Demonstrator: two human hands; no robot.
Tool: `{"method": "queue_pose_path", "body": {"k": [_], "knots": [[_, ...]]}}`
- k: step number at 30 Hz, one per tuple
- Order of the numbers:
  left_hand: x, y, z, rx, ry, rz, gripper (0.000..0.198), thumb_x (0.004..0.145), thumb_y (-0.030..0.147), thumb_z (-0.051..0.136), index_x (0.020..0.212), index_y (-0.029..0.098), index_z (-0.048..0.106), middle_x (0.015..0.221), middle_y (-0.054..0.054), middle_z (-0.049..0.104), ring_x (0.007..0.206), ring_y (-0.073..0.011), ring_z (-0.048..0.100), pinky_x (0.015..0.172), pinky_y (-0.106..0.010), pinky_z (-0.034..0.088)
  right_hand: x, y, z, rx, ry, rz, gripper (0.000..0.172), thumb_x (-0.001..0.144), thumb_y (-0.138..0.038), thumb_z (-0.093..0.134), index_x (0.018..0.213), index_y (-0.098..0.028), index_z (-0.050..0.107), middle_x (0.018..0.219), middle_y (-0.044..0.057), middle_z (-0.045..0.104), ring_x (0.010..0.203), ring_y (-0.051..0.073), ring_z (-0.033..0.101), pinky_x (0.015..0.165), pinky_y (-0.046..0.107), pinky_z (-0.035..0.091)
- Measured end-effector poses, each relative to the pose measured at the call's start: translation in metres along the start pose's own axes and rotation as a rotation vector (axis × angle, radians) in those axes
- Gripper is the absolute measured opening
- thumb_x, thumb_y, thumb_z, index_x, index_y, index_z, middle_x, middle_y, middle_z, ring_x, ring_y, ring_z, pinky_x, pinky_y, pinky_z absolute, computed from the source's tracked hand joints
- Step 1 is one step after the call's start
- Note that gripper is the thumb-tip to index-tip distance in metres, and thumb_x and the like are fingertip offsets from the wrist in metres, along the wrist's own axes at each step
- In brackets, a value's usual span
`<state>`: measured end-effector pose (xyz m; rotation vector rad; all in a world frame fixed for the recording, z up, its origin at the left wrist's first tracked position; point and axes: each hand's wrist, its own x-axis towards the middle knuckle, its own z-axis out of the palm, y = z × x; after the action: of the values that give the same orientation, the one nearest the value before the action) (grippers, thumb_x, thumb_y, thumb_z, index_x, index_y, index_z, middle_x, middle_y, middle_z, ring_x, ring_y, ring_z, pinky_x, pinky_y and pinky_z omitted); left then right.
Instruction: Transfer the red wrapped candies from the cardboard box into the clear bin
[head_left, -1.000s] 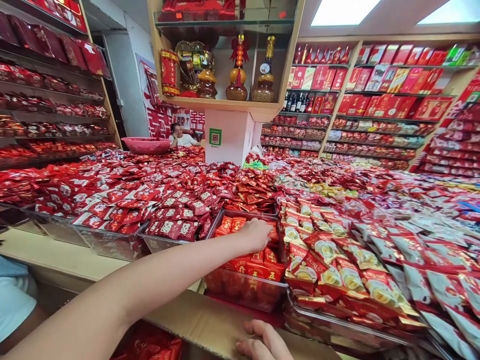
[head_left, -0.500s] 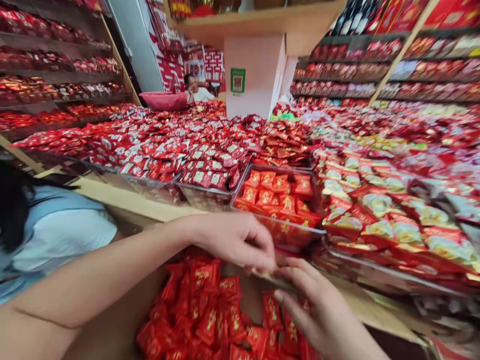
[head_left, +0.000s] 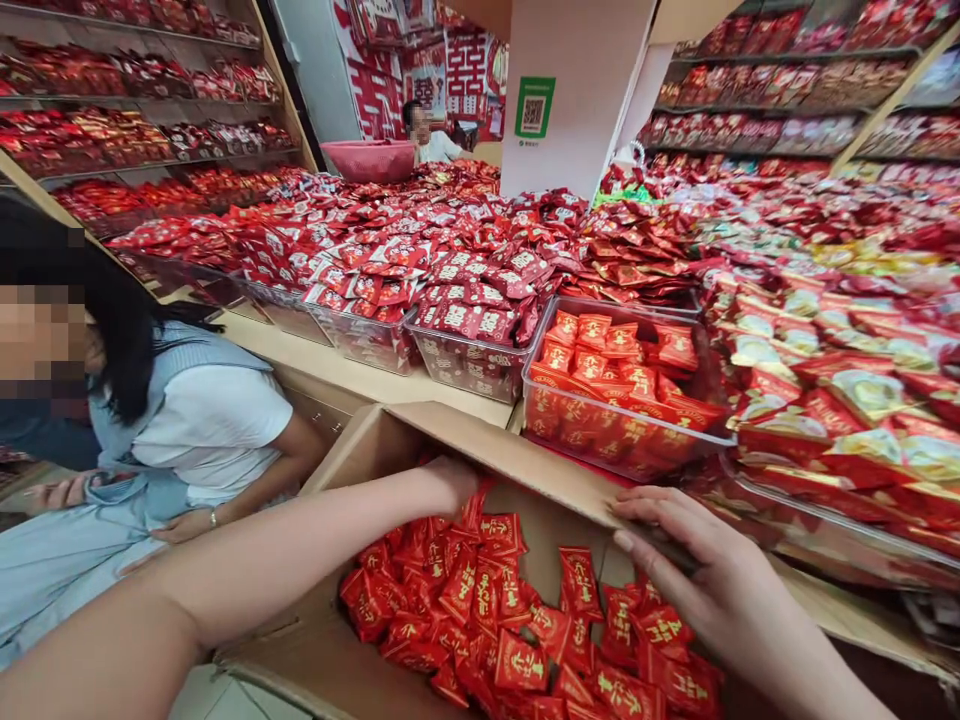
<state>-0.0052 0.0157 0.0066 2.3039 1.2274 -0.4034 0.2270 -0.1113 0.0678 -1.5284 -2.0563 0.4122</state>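
Note:
An open cardboard box [head_left: 525, 462] holds a heap of red, gold-printed wrapped candies [head_left: 521, 660]. My left hand [head_left: 452, 486] reaches down inside its far left corner, against the candies. Its fingers are mostly hidden there, so whether it holds a candy does not show. My right hand [head_left: 679, 545] grips the box's far edge toward the right, fingers over the top and thumb on the inner side. Just beyond that edge stands a clear plastic bin [head_left: 630, 425] partly filled with similar red candies.
Bins heaped with wrapped sweets [head_left: 480, 325] cover the counter [head_left: 375, 365]. At the left, close to the box, sits a person in a white sleeve [head_left: 217, 425]. A pillar [head_left: 577, 100] and a pink basket [head_left: 369, 160] stand farther back, with another person behind.
My left hand has moved from above the far edge, beside my right hand, down into the box's far left corner. My right hand stays at the edge. The view has shifted left and down.

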Motion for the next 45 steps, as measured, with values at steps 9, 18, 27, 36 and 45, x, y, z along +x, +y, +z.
{"method": "queue_pose_path", "body": {"k": [9,18,27,36,45], "knots": [[-0.011,0.009,-0.004,0.257,-0.149,0.149,0.029,0.055,0.014,0.062,0.084,0.018,0.064,0.086,-0.011,0.063,0.083,-0.0282,0.056,0.069,-0.036,0.042,0.009,-0.007,0.001,-0.006,-0.05,0.039,0.017,0.079,-0.029,0.042,0.088,-0.02,0.053,0.095,0.007,0.054,0.09,0.017,0.052,0.078,0.028,0.043],[-0.033,0.009,-0.014,0.177,-0.1,0.32,0.033,0.061,0.034,0.058,0.093,0.026,0.06,0.085,-0.005,0.062,0.076,-0.024,0.057,0.058,-0.03,0.043,0.02,-0.019,0.001,0.005,-0.046,0.064,0.017,0.079,-0.03,0.042,0.083,-0.019,0.054,0.089,0.006,0.057,0.085,0.017,0.054,0.075,0.028,0.043],[-0.047,0.022,-0.032,-0.074,-0.088,0.431,0.027,0.06,0.039,0.06,0.081,0.023,0.057,0.071,0.001,0.058,0.06,-0.0143,0.05,0.047,-0.021,0.034,0.019,-0.019,0.006,-0.042,-0.017,0.04,0.016,0.079,-0.029,0.041,0.083,-0.019,0.052,0.088,0.007,0.056,0.083,0.017,0.054,0.073,0.029,0.045],[-0.046,0.035,-0.052,-1.399,0.149,0.495,0.026,0.075,0.039,0.048,0.085,0.019,0.035,0.081,-0.002,0.059,0.064,-0.0111,0.056,0.054,-0.022,0.044,0.022,-0.019,0.004,-0.034,-0.051,0.04,0.015,0.08,-0.028,0.041,0.083,-0.019,0.053,0.087,0.006,0.056,0.082,0.016,0.054,0.073,0.028,0.045],[-0.044,0.035,-0.058,-1.523,0.153,0.437,0.029,0.079,0.032,0.045,0.103,0.02,0.034,0.091,-0.007,0.06,0.065,-0.0114,0.059,0.054,-0.023,0.047,0.018,-0.015,0.012,-0.082,0.012,0.078,0.021,0.079,-0.035,0.044,0.087,-0.019,0.054,0.088,0.007,0.058,0.085,0.018,0.055,0.074,0.031,0.046]]}}
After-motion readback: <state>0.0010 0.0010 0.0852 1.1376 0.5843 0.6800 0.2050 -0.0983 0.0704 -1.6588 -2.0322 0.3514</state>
